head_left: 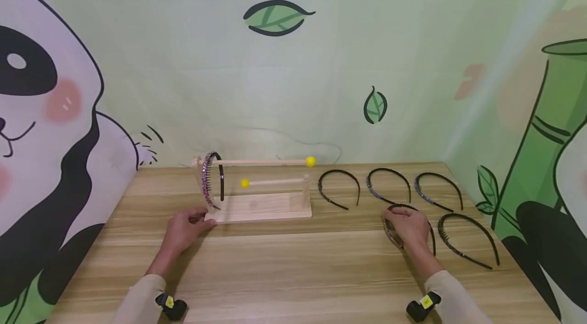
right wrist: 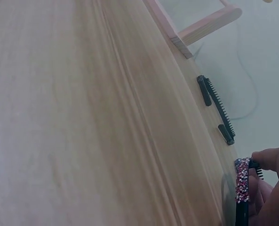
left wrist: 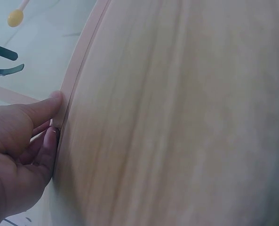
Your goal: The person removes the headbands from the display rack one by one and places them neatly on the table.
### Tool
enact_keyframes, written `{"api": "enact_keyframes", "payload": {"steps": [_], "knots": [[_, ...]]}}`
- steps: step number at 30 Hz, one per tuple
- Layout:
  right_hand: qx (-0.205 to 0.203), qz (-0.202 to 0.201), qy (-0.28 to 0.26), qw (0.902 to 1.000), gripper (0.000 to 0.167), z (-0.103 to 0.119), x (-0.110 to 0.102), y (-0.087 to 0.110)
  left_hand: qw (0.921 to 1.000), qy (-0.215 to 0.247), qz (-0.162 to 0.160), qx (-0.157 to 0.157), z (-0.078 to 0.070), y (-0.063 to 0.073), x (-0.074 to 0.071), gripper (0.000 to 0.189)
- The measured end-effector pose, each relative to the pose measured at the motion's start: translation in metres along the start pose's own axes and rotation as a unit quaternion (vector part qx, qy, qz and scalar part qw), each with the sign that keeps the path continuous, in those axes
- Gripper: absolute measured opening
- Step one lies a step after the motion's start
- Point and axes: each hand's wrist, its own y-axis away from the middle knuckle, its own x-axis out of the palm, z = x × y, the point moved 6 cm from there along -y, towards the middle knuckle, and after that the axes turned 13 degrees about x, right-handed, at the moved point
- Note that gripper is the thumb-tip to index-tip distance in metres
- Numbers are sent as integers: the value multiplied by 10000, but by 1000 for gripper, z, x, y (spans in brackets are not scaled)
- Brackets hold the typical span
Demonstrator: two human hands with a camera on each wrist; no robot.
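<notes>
A wooden rack (head_left: 257, 208) with two horizontal rods, each tipped with a yellow ball, stands on the table. One black headband (head_left: 207, 181) with pink-purple glitter and comb teeth hangs on its upper rod at the left. My left hand (head_left: 184, 230) pinches the front left corner of the rack's base (left wrist: 59, 110), thumb on top and fingers at the side. On the right, my right hand (head_left: 408, 224) grips a glittery black headband (right wrist: 243, 181) by its beaded side. In the right wrist view its red, white and blue beads show; part of it is hidden behind the fingers.
Several other black headbands lie at the table's right: one (head_left: 339, 189) nearest the rack, two (head_left: 390, 185) (head_left: 437, 191) along the back, and one (head_left: 468, 240) beside my right hand. A printed cloth backdrop (head_left: 275, 84) rises behind the table (head_left: 293, 273).
</notes>
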Motion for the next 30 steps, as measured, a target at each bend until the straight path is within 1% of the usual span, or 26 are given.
{"api": "enact_keyframes", "payload": {"steps": [4,16,20,22,26,27,30], "knots": [[-29,77,23,10000,46,-1,0,1,10000,-13,3,-10,1,0,0,52],[50,37,66,10000,49,-6,0,0,10000,-18,7,-18,2,-1,1,53],[20,32,129,9999,47,-6,0,1,10000,1,-1,-8,2,-1,1,53],[80,159,23,9998,44,-6,0,1,10000,-9,-1,7,2,-1,1,52],[299,606,-437,9968,39,-6,1,2,10000,-40,-20,45,1,-1,1,51],[320,677,-469,9961,40,-6,1,2,10000,-47,-26,54,1,-1,1,51],[223,715,-363,9965,44,-3,-3,4,10000,-40,-25,58,1,-1,0,51]]}}
